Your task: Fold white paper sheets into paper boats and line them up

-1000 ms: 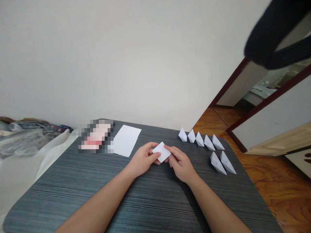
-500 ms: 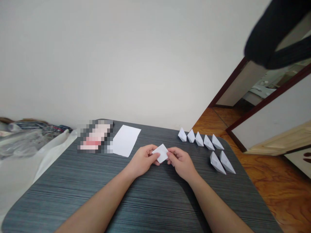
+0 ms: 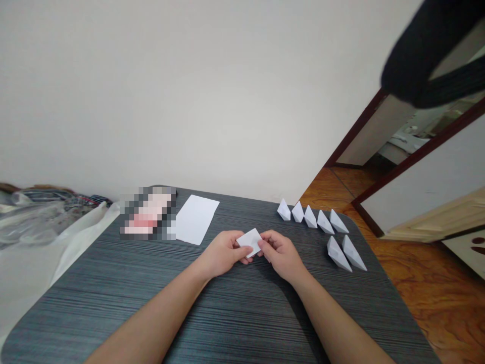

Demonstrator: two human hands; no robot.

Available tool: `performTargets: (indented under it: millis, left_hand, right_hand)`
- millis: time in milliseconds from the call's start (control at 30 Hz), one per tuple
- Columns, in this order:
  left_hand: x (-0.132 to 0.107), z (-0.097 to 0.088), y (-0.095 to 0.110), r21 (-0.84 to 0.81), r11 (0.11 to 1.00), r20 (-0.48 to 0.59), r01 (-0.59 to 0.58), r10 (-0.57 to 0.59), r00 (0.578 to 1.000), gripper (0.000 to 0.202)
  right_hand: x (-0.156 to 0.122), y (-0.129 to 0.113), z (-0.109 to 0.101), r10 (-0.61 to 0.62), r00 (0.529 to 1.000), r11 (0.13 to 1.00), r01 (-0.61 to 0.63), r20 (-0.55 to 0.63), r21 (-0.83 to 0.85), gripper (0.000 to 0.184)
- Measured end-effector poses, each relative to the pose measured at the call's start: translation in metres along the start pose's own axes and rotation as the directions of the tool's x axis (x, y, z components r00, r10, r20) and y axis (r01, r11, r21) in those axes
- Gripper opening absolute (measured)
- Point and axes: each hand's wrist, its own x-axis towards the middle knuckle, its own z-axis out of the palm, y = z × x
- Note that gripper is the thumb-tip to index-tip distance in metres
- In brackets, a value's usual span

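A small folded square of white paper (image 3: 250, 241) is held up between my two hands, over the middle of the dark table. My left hand (image 3: 224, 253) pinches its left side, thumb on top and fingers underneath. At its right corner, my right hand (image 3: 281, 254) grips it between thumb and fingers. Several folded white paper boats (image 3: 310, 217) stand to the right of my hands in two rows. Beyond my left hand lies a flat stack or sheet of white paper (image 3: 197, 218).
The dark wood-grain table (image 3: 235, 313) stands against a pale wall (image 3: 189, 101). A blurred-out pinkish object (image 3: 149, 212) lies at its back left. Plastic-covered fabric (image 3: 49, 227) is left of the table; wooden floor (image 3: 435, 283) shows on the right.
The folded paper has tilted and turned slightly in my fingers, and my left thumb has moved a little further over it. Everything else looks the same.
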Motion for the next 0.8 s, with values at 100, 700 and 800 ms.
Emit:
performTargets:
  millis: [100, 700, 800]
  left_hand:
    - [-0.001, 0.000, 0.001, 0.016, 1.000, 0.024, -0.002, 0.001, 1.000, 0.016]
    - [-0.003, 0.002, 0.004, 0.188, 0.982, 0.105, -0.001, -0.019, 0.994, 0.018]
    - [-0.004, 0.003, 0.008, 0.206, 0.978, 0.106, 0.001, -0.024, 0.994, 0.017]
  right_hand:
    - [-0.001, -0.002, 0.000, -0.004, 1.000, 0.999, 0.005, 0.001, -0.043, 0.015]
    - [-0.001, -0.005, 0.001, -0.013, 1.000, 0.997, 0.011, -0.025, -0.072, 0.020]
    - [-0.001, -0.009, 0.001, 0.003, 0.999, 0.999, -0.004, -0.032, -0.047, 0.019]
